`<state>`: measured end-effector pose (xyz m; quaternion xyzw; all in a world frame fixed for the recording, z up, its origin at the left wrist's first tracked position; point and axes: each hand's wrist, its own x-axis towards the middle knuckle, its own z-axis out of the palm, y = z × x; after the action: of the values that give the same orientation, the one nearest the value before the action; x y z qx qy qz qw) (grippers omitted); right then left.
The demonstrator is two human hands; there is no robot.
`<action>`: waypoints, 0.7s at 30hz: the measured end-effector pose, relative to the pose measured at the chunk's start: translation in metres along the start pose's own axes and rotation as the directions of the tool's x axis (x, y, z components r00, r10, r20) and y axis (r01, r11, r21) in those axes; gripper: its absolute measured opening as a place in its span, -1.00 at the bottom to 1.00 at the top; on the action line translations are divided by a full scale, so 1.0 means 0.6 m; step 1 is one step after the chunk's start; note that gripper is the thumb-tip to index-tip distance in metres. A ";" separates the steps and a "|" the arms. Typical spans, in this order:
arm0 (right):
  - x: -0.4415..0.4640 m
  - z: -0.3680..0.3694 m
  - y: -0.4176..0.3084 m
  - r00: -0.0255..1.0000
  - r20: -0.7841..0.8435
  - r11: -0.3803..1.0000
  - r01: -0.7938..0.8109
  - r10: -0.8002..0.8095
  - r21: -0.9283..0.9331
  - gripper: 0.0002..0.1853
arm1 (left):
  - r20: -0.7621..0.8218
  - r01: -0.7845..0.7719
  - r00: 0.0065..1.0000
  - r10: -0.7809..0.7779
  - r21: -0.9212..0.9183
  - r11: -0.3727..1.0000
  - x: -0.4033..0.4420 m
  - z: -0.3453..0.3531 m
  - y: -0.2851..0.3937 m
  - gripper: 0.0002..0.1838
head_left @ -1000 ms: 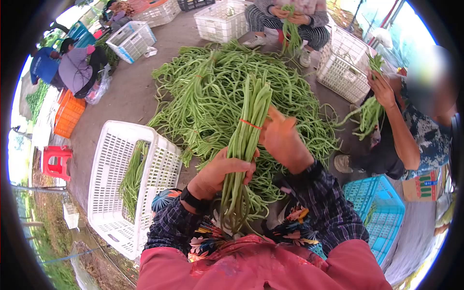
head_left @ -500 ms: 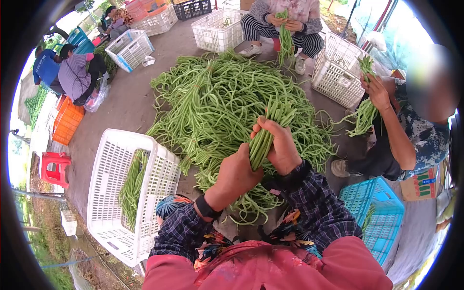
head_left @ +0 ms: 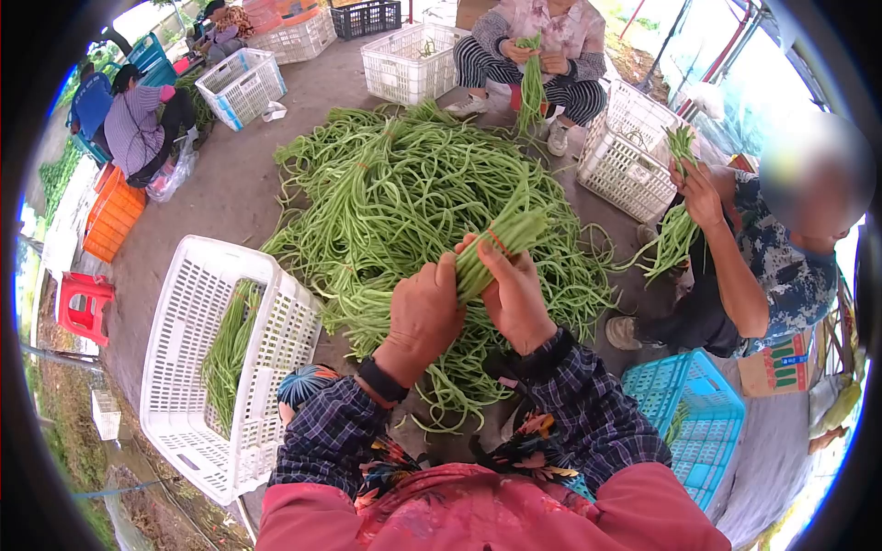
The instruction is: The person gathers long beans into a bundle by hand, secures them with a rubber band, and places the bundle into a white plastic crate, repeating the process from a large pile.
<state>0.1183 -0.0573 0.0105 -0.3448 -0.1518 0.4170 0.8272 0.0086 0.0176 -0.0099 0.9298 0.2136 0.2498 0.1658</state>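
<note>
Bean bundle (head_left: 516,230) is held tilted above the big bean pile (head_left: 386,193), long green pods packed tight, with a reddish band (head_left: 497,241) around them. Left hand (head_left: 427,312) is curled around the near end, right hand (head_left: 516,296) grips just beside it with the thumb near the band. Those fists block my view of the lower part, so can't tell how far it runs. White crate (head_left: 283,335) with more beans is off left, blue crate (head_left: 721,422) right, and a person (head_left: 790,275) on the right has another bunch (head_left: 675,241).
</note>
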 end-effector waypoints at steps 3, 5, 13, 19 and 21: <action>0.004 -0.009 -0.007 0.990 -0.142 0.999 0.024 -0.019 0.037 -0.85 | -0.008 -0.057 0.998 0.057 0.062 0.996 -0.004 0.019 0.019 -0.34; 0.010 -0.023 -0.008 0.989 -0.146 0.999 0.008 -0.003 0.034 -0.76 | -0.024 -0.072 0.997 0.073 0.054 0.996 -0.005 0.024 0.028 -0.33; 0.017 -0.034 -0.028 1.000 -0.009 0.984 -0.007 0.009 0.176 -0.69 | -0.004 -0.122 0.992 0.122 -0.143 0.982 -0.017 0.025 0.039 -0.19; 0.031 -0.060 -0.024 0.974 0.220 0.936 -0.121 0.049 0.329 -0.40 | -0.007 -0.092 0.995 0.099 -0.433 0.897 -0.012 -0.024 0.045 -0.30; 0.033 -0.051 -0.022 0.968 0.247 0.949 -0.123 0.050 0.290 -0.37 | -0.078 -0.077 0.996 0.045 -0.487 0.870 -0.010 -0.016 0.032 -0.47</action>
<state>0.1543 -0.0606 -0.0031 -0.1683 -0.1682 0.5093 0.8271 0.0047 0.0002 0.0037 0.8554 0.1192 0.3307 0.3805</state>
